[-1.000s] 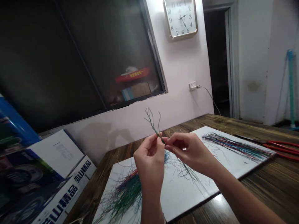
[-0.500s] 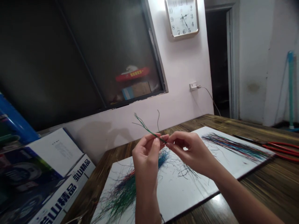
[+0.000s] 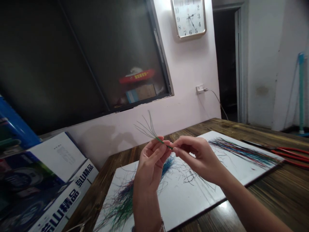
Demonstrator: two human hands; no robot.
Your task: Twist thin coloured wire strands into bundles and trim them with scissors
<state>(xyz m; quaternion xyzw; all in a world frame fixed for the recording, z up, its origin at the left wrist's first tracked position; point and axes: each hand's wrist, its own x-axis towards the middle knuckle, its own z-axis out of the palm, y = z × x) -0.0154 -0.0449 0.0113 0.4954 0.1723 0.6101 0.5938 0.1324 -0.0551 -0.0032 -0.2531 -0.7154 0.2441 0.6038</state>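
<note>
A thin bundle of green wires runs between my hands, its fine ends fanning up and to the left. My left hand pinches the bundle between thumb and fingers, and my right hand pinches its lower end, fingertips close to my left hand. Beneath my hands lies a white board scattered with loose strands. On it are a multicoloured pile of wires and a long spread of coloured wires.
Red-handled pliers lie on the wooden table to the right of the board. Printed boxes and booklets stand at the left table edge. Behind are a wall, a dark window, a clock and a doorway.
My left hand has rolled its palm toward me. The wire ends now fan out more widely and stand more upright. My right hand has barely moved.
</note>
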